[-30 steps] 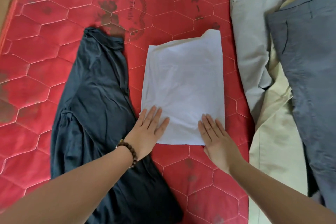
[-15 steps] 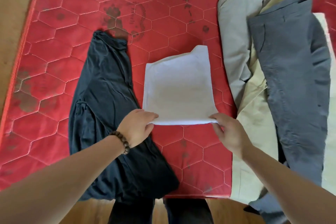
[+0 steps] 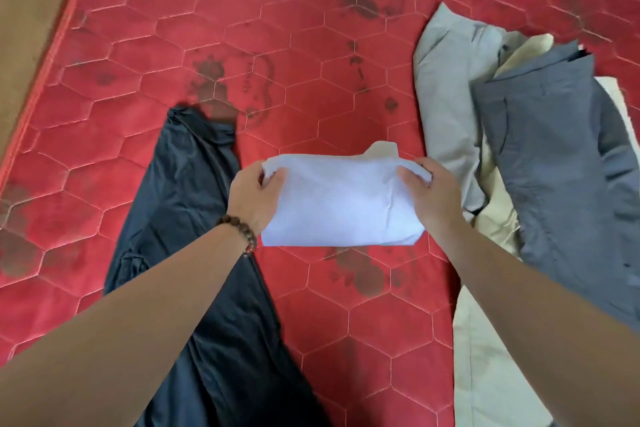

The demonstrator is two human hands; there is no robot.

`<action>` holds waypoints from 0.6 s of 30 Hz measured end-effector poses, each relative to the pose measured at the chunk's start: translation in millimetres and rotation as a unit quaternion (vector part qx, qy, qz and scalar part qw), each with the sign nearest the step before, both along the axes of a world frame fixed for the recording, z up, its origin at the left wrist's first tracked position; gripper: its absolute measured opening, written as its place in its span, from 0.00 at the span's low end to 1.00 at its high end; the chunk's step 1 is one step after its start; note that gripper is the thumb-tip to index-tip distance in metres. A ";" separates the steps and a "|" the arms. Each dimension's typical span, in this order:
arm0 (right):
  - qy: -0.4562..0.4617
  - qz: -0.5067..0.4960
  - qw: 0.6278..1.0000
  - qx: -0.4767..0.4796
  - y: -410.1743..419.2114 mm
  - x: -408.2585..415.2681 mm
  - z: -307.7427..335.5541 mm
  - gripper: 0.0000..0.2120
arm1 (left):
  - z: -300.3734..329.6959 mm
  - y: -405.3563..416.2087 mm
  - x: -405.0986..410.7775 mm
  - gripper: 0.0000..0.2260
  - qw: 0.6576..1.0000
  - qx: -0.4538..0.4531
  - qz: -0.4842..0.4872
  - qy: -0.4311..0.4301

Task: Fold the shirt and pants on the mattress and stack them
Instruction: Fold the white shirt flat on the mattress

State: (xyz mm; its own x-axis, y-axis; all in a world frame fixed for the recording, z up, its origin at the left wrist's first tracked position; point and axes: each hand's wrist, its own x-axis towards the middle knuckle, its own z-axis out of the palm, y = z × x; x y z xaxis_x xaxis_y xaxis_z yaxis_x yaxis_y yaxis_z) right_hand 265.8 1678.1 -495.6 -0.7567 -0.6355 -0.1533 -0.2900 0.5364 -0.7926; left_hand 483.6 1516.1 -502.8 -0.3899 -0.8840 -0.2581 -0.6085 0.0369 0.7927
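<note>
left hand (image 3: 254,196) grips white shirt (image 3: 341,204) | right hand (image 3: 433,196) grips it

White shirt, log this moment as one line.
white shirt folded over | left hand grips | right hand grips | on mattress

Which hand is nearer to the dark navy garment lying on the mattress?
Left. The left hand grips the white shirt right beside the dark navy garment; the right hand grips the shirt's opposite end, farther away.
</note>
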 end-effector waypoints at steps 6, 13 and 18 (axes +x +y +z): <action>0.026 -0.032 0.998 0.052 -41.4 -31.1 -52.9 0.18 | -58.1 -19.9 -27.4 0.14 0.998 -0.009 0.056 -0.038; 0.138 0.010 0.981 0.135 -56.1 -33.4 -88.2 0.17 | -86.2 -23.3 -37.1 0.11 0.985 -0.076 0.046 -0.150; 0.263 -0.027 0.960 0.088 -49.8 -22.8 -75.5 0.14 | -68.4 -9.2 -40.4 0.20 0.938 -0.287 -0.060 -0.183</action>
State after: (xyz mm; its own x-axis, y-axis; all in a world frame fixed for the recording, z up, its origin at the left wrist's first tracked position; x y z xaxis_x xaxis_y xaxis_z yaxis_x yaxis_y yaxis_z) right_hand 243.0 1628.3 -571.1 -0.7902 -0.5921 0.1583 -0.5934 0.6746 -0.4392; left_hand 443.3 1506.9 -571.1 -0.4735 -0.8739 0.1103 -0.8005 0.4792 0.3599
